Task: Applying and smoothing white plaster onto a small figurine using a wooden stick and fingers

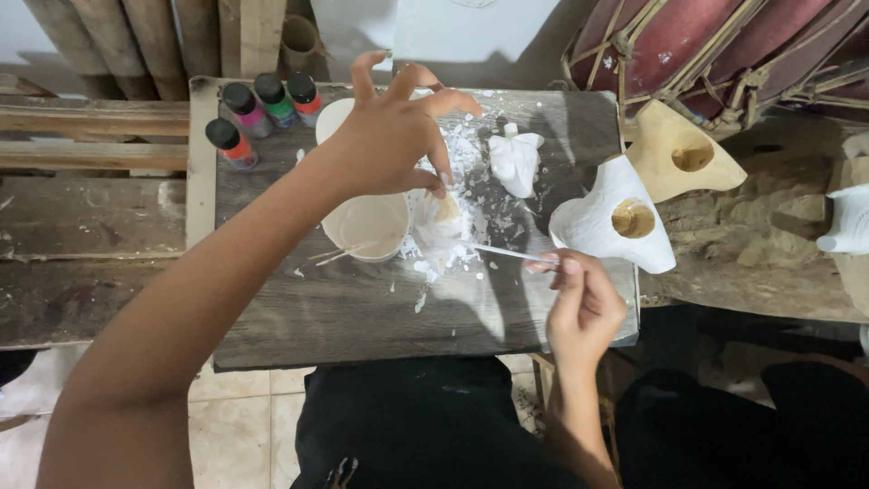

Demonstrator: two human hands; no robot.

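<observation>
White-coated carving point(441, 220) sits mid-board point(362, 317), pinned under the left hand's point(394, 136) fingertips; the right hand point(584, 303), nearer the board's right edge, pinches a thin brush point(507, 253) lying crosswise, tip toward it.

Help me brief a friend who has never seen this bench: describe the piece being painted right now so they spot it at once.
Start at the dark wooden board, then the cream paint cup at its middle. Just right of the cup, amid white splatter, sits a small carving, steadied by the left hand, with the right hand's brush aimed at it. Unlike the all-white figure behind it, it shows a bare tan patch.
</observation>
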